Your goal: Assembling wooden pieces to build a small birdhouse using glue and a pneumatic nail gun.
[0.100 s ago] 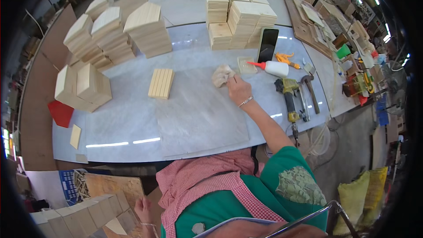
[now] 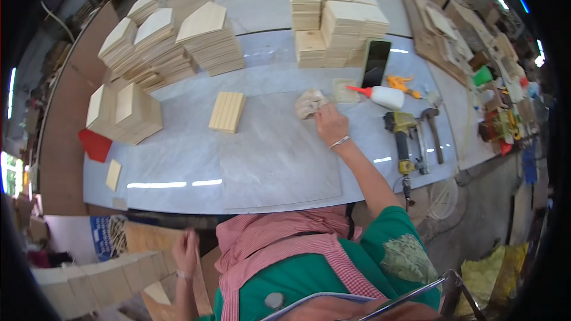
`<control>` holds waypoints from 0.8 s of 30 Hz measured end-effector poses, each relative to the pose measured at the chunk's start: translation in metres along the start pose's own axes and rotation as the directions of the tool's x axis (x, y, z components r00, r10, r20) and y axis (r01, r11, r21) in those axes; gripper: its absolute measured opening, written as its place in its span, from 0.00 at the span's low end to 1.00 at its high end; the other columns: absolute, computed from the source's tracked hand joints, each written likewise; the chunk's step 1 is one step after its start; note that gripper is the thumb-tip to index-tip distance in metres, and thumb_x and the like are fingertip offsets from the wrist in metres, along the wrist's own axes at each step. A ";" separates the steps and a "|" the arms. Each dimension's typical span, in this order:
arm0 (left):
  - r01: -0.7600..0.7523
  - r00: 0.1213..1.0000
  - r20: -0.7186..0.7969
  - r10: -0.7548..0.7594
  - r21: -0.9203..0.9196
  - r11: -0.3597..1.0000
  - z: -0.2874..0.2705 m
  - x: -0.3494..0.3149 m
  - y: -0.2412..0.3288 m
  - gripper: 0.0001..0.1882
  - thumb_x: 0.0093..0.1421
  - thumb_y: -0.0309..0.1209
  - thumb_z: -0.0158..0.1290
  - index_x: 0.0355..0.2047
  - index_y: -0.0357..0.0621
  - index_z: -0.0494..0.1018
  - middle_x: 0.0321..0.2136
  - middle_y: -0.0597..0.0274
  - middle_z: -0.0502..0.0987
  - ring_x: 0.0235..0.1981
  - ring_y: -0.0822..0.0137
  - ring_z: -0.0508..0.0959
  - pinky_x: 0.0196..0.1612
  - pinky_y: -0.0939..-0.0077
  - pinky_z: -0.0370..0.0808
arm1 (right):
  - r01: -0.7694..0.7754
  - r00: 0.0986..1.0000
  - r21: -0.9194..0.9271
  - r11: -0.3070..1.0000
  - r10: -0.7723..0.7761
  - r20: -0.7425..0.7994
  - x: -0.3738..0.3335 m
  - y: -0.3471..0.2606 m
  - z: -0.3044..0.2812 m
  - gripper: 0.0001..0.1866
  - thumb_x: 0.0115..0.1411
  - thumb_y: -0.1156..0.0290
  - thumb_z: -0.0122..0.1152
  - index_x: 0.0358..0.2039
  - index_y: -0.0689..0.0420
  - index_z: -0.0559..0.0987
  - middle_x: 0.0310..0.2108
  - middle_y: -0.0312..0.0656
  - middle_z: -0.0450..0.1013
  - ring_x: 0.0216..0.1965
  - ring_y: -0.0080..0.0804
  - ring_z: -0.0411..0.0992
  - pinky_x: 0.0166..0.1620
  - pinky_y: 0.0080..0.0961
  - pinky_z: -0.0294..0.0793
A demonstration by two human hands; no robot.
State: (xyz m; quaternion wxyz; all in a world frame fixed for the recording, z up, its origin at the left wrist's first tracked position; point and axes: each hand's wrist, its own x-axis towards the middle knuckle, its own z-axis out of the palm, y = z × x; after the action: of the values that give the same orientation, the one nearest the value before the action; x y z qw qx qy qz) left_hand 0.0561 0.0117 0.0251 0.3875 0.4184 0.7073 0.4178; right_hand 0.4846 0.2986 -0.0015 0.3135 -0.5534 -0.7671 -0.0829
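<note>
while the right hand (image 2: pixel 332 123) pinches a crumpled cloth (image 2: pixel 308 104), the left hand (image 2: pixel 185 251) is near the apron (image 2: pixel 262 235). its openness cannot be told.

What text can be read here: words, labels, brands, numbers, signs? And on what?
None readable.
Crumpled cloth at the right hand: no print visible.
White bottle: no legible label.
Phone: dark screen, no text visible.
Yellow-and-black power tool: any marking too small to read.
Green container and clutter around it: too small and blurred to read.
</note>
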 end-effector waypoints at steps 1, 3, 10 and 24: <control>-0.174 0.983 0.063 0.170 0.059 0.983 0.008 0.031 0.032 0.10 0.64 0.31 0.49 0.34 0.35 0.72 0.23 0.68 0.71 0.26 0.80 0.69 0.30 0.84 0.68 | -0.050 0.998 0.024 0.998 0.051 -0.029 0.001 0.001 -0.005 0.07 0.52 0.69 0.58 0.29 0.56 0.70 0.28 0.42 0.67 0.23 0.40 0.72 0.22 0.33 0.73; -0.198 0.979 0.108 0.175 0.272 0.942 0.024 0.084 0.084 0.10 0.61 0.30 0.52 0.38 0.34 0.74 0.27 0.62 0.77 0.27 0.76 0.73 0.33 0.81 0.71 | -0.102 0.993 0.075 0.992 0.107 -0.057 0.005 -0.008 -0.006 0.07 0.53 0.69 0.58 0.29 0.55 0.70 0.28 0.42 0.67 0.22 0.40 0.72 0.22 0.33 0.73; -0.505 0.861 0.212 0.462 0.467 0.726 0.117 0.196 0.167 0.17 0.55 0.36 0.57 0.41 0.39 0.72 0.33 0.56 0.76 0.32 0.63 0.76 0.37 0.71 0.73 | -0.193 0.973 0.296 0.935 0.221 -0.065 -0.012 -0.017 -0.038 0.10 0.52 0.72 0.61 0.35 0.55 0.74 0.31 0.39 0.69 0.21 0.32 0.72 0.22 0.28 0.71; -0.742 0.517 0.285 0.807 0.620 0.256 0.213 0.275 0.196 0.34 0.48 0.49 0.61 0.46 0.34 0.67 0.43 0.45 0.70 0.43 0.45 0.70 0.44 0.59 0.70 | -0.278 0.949 0.384 0.881 0.313 -0.031 0.016 -0.013 -0.078 0.06 0.52 0.78 0.60 0.31 0.57 0.75 0.30 0.38 0.70 0.21 0.27 0.73 0.23 0.21 0.73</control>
State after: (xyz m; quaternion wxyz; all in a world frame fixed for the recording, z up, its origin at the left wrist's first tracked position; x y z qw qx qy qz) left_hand 0.2041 0.3795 0.0752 -0.0820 0.7995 0.5241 0.2816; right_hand 0.5002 0.2695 0.0725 0.4574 -0.5893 -0.6600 0.0885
